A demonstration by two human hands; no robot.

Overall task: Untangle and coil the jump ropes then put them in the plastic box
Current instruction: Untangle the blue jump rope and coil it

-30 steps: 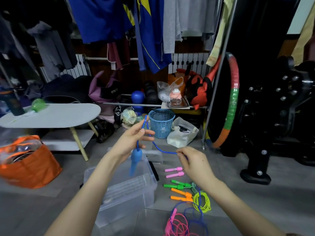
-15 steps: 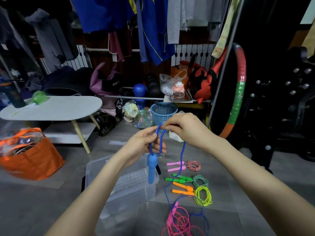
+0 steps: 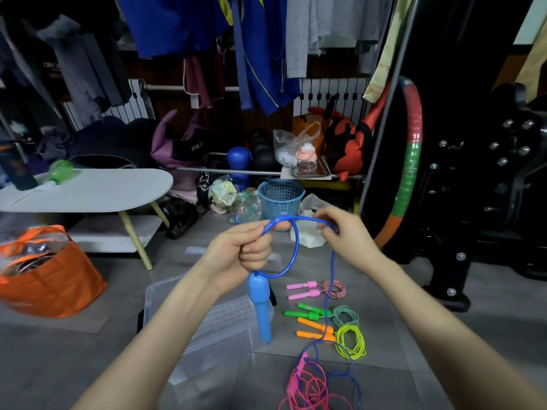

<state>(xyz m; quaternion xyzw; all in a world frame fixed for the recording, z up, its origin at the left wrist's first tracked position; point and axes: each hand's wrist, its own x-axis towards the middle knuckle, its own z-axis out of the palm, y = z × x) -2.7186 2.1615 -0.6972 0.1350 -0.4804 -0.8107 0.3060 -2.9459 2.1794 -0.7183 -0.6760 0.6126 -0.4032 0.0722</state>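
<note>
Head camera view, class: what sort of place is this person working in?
Probably a cluttered home storage or workout corner: clothes hang above, a weighted hoop leans at the right, and coiled jump ropes lie on the grey floor.

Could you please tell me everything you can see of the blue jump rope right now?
The blue rope is a thin, glossy cord with a lighter blue, plastic-looking handle hanging below the left hand. That hand grips it above the handle; one loop curves up to the right hand, which pinches it. The rest drops to the floor beside a pink rope.

Plastic box [image 3: 207, 327] left of coiled ropes [image 3: 340, 318]; basket [image 3: 280, 198] behind.
</note>
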